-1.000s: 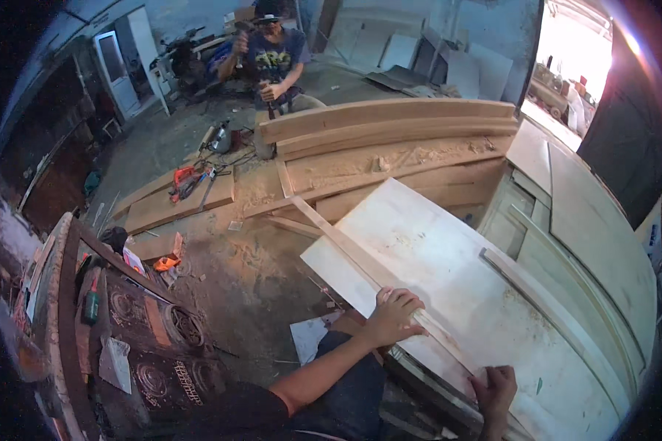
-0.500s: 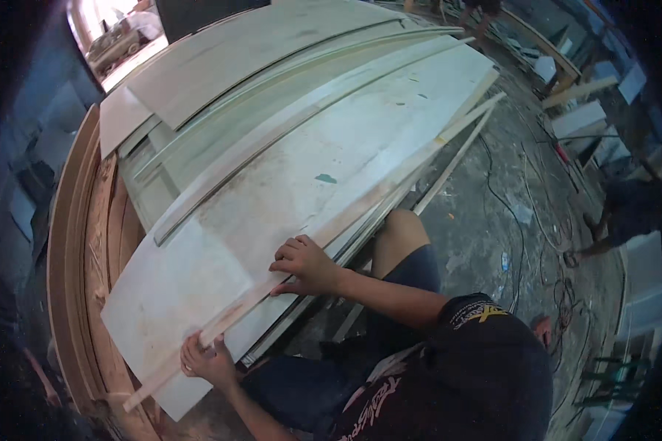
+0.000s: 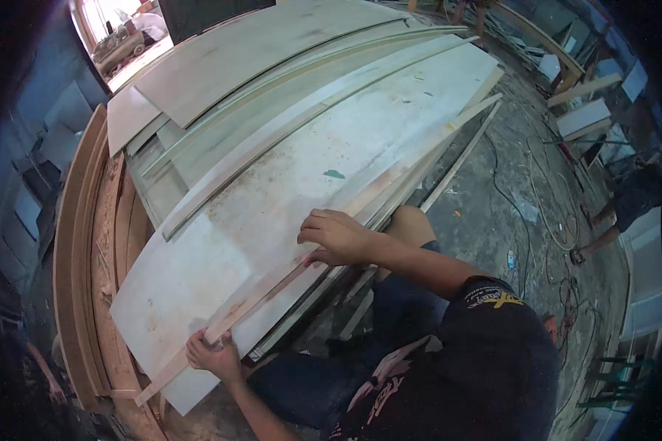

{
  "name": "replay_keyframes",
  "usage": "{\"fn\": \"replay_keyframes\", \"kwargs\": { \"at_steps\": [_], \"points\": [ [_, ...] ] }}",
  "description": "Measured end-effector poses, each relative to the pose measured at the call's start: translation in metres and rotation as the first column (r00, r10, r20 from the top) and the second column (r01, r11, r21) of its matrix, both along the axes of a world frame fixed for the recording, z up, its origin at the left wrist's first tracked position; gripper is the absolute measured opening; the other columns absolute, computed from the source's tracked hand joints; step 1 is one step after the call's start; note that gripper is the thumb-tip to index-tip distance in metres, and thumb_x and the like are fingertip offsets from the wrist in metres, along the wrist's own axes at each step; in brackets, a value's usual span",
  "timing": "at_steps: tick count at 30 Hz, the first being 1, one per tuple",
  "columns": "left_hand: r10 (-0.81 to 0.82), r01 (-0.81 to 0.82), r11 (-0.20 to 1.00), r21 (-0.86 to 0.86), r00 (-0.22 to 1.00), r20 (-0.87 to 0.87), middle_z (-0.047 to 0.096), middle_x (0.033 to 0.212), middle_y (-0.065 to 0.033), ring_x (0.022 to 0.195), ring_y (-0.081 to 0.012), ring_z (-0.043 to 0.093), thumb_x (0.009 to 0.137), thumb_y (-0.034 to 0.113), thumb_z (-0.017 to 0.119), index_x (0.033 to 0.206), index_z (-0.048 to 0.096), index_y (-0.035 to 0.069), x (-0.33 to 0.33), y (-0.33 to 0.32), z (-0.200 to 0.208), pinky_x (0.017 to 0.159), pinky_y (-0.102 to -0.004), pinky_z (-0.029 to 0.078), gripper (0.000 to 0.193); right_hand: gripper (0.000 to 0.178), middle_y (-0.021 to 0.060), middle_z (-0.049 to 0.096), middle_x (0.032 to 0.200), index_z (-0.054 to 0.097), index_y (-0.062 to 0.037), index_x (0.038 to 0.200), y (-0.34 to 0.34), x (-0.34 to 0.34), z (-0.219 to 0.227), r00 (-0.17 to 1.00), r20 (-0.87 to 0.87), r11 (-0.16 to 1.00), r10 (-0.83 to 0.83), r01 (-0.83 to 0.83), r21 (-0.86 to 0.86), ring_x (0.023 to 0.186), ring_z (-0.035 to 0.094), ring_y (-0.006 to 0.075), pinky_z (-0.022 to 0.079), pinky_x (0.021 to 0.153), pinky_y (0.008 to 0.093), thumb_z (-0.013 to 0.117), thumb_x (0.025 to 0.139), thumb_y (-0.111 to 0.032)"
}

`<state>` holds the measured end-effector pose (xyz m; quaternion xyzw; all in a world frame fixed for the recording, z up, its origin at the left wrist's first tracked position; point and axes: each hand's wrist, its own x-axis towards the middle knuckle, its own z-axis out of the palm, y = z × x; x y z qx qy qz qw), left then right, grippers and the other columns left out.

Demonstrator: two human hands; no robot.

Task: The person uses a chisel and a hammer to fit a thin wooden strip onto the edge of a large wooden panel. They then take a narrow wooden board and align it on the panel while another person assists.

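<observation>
A long, pale wooden strip (image 3: 265,298) lies slantwise across a large white panel (image 3: 235,213), its near end jutting past the panel at lower left. Close to that end, my left hand (image 3: 215,354) grips the strip, thumb on one edge and fingers over the other. Farther up, my right hand (image 3: 338,239) arches over the strip, the fingers bent on the far side and the thumb against the near edge. Its palm side is hidden, so anything small under it cannot be made out. Brownish smudges and a green patch mark the panel.
Thin strips (image 3: 254,158) and more sheets (image 3: 235,51) lie on the stack beyond. Curved brown boards (image 3: 77,294) stand at left. Cables (image 3: 563,294) and scraps cover the floor at right, where another person's legs (image 3: 603,228) show. A doorway opens at upper left.
My right hand has slid up along the strip, away from my left hand. My left hand keeps its grip near the strip's end. The whole view has shifted slightly.
</observation>
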<state>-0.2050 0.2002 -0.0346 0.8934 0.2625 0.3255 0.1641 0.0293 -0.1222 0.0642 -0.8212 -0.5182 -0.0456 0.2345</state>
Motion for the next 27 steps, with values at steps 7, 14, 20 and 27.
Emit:
{"fn": "replay_keyframes", "kwargs": {
  "at_steps": [7, 14, 20, 27],
  "points": [
    [0.012, -0.01, 0.999, 0.043, 0.999, -0.043, 0.056, 0.114, -0.0084, 0.117, -0.0314, 0.048, 0.077, 0.062, 0.071, 0.108, 0.061, 0.011, -0.006, 0.002, 0.005, 0.105, -0.0522, 0.024, 0.061, 0.041, 0.009, 0.06, 0.107, 0.065, -0.0073, 0.104, 0.012, 0.0, 0.007, 0.995, -0.073, 0.996, -0.063, 0.058, -0.069, 0.11, 0.054, 0.029, 0.045, 0.094, 0.0411, 0.082, 0.072, -0.028],
    [0.161, -0.141, 0.979, 0.148, 0.978, -0.13, 0.05, 0.139, -0.0103, 0.133, -0.0316, 0.041, 0.084, 0.05, 0.071, 0.122, 0.062, 0.011, 0.003, -0.022, 0.022, 0.112, -0.0537, 0.018, 0.056, 0.045, 0.0159, 0.059, 0.113, 0.065, -0.0062, 0.111, 0.001, 0.02, -0.038, 0.994, -0.04, 0.973, -0.106, 0.112, 0.204, 0.111, 0.053, 0.0348, 0.042, 0.099, 0.0424, 0.082, 0.076, -0.029],
    [0.11, -0.092, 0.989, 0.119, 0.982, -0.153, 0.05, 0.138, -0.0152, 0.133, -0.0316, 0.042, 0.085, 0.041, 0.073, 0.123, 0.061, 0.007, -0.005, 0.006, 0.001, 0.112, -0.0541, 0.02, 0.052, 0.045, 0.0202, 0.057, 0.117, 0.062, -0.0018, 0.113, 0.004, 0.052, -0.037, 0.997, 0.028, 0.992, -0.078, 0.075, 0.098, 0.112, 0.052, 0.0383, 0.043, 0.098, 0.0455, 0.078, 0.076, -0.02],
    [0.115, -0.094, 0.991, 0.091, 0.96, -0.255, 0.051, 0.128, -0.0154, 0.128, -0.0323, 0.042, 0.088, 0.057, 0.061, 0.118, 0.057, 0.007, 0.004, -0.004, 0.024, 0.107, -0.0526, 0.023, 0.059, 0.055, 0.0258, 0.039, 0.146, 0.049, -0.006, 0.139, -0.024, 0.064, -0.039, 0.985, 0.007, 0.982, -0.173, 0.173, -0.075, 0.135, 0.035, 0.0442, 0.025, 0.113, 0.0557, 0.06, 0.091, -0.03]
  ]
}}
